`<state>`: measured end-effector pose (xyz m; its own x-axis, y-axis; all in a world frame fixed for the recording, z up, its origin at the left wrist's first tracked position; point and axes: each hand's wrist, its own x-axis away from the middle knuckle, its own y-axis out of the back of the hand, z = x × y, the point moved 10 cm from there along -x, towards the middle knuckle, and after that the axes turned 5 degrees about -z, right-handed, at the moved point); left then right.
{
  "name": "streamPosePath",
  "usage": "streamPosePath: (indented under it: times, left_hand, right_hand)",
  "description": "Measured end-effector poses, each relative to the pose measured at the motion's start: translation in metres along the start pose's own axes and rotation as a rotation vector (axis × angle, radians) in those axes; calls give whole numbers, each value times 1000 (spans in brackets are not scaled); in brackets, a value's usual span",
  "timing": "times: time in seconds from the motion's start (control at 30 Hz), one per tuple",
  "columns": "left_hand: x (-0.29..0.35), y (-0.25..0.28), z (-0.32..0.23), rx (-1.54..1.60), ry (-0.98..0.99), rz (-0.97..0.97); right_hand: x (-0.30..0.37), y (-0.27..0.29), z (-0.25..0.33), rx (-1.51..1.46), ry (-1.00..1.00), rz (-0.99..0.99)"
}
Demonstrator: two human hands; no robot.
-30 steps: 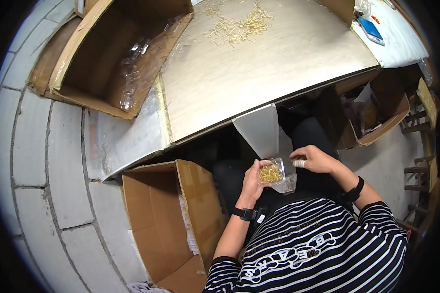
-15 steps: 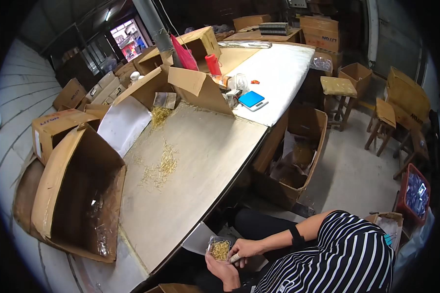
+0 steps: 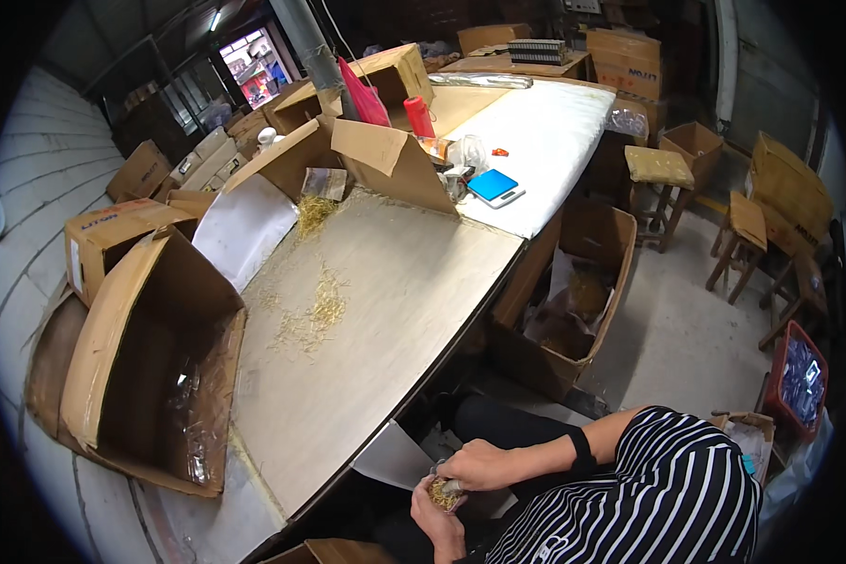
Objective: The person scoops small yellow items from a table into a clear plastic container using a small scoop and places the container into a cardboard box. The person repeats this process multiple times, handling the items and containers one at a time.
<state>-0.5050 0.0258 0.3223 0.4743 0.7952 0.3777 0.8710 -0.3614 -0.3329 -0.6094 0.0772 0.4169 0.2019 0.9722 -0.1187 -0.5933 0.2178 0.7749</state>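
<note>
Both my hands are low in the view, in front of my striped shirt. My left hand (image 3: 430,515) cups a small clear bag (image 3: 442,492) of golden bits from below. My right hand (image 3: 479,463), with a black band on its forearm, is closed over the bag's top. A long grey table (image 3: 395,282) lies ahead of the hands. A loose scatter of golden bits (image 3: 315,315) lies on it, beyond reach of both hands. A white sheet (image 3: 393,458) hangs from the table edge next to the bag.
A large open cardboard box (image 3: 150,357) lies on its side at the table's left end. More boxes, a red cylinder (image 3: 418,115) and a blue scale (image 3: 493,185) sit at the far end. An open box (image 3: 573,291) stands under the table's right side, wooden stools (image 3: 747,221) beyond.
The view has swung from looking down at my lap to looking along the table. Both hands keep the bag, and my right hand has closed over its top.
</note>
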Motion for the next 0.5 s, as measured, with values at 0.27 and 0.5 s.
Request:
streamPosePath:
  times: [0.27, 0.5]
  left_hand:
    - [6, -17, 2, 279, 131, 250]
    - [22, -28, -21, 388, 113, 402]
  right_hand:
    - [0, 15, 1, -101, 88, -102]
    - [4, 33, 16, -121, 232, -162]
